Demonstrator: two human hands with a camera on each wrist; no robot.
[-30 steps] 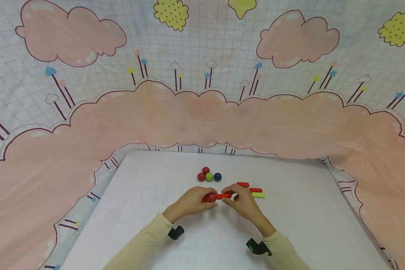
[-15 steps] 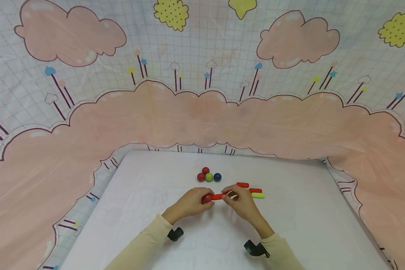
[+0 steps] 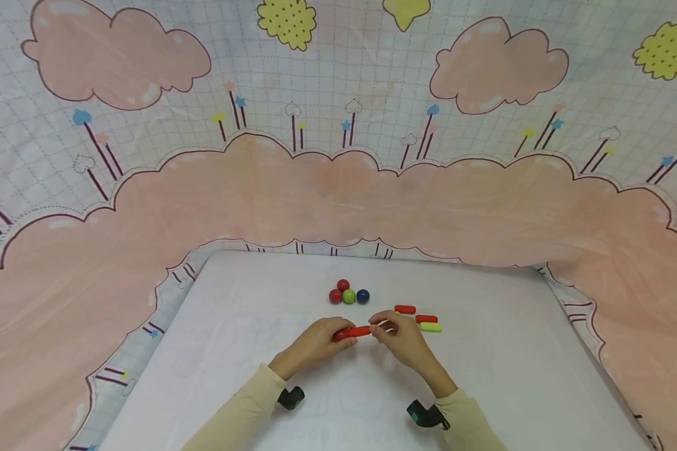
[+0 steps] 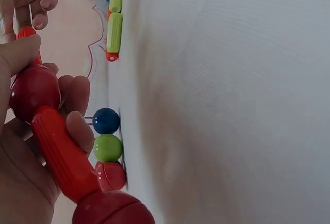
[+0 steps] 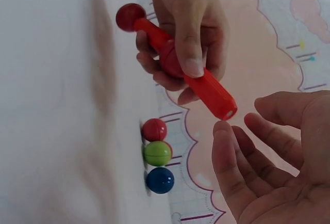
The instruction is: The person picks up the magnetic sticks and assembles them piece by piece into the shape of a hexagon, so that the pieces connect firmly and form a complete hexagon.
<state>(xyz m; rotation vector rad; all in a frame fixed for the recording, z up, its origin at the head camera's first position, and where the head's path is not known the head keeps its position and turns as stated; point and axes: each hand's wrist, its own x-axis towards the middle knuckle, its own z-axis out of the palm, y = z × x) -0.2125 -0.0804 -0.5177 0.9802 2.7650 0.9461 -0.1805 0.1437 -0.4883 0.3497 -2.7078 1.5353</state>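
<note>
My left hand (image 3: 316,344) grips a chain of toy building pieces by its middle red ball (image 4: 35,94), thumb on one side and fingers curled round the other. A ribbed red rod (image 4: 67,154) links that ball to a second red ball (image 5: 131,17) at the chain's end. Out of the grip, on the opposite side, juts another red rod (image 5: 212,96) with a small pale dot in its tip. Just off this tip my right hand (image 3: 406,341) has its fingers loosely bent and spread, nothing between them; whether a fingertip brushes the rod I cannot tell.
On the white table (image 3: 513,376), behind the hands, a blue ball (image 3: 363,296), a green ball (image 3: 348,296) and two red balls (image 3: 335,296) sit close together. Red rods (image 3: 426,319) and yellow-green rods (image 3: 431,327) lie beyond the right hand. A patterned cloth (image 3: 338,194) hangs behind.
My left hand has drawn the chain slightly left and tilted it. The right hand has let go of the rod's free end, which now stands clear of its grip.
</note>
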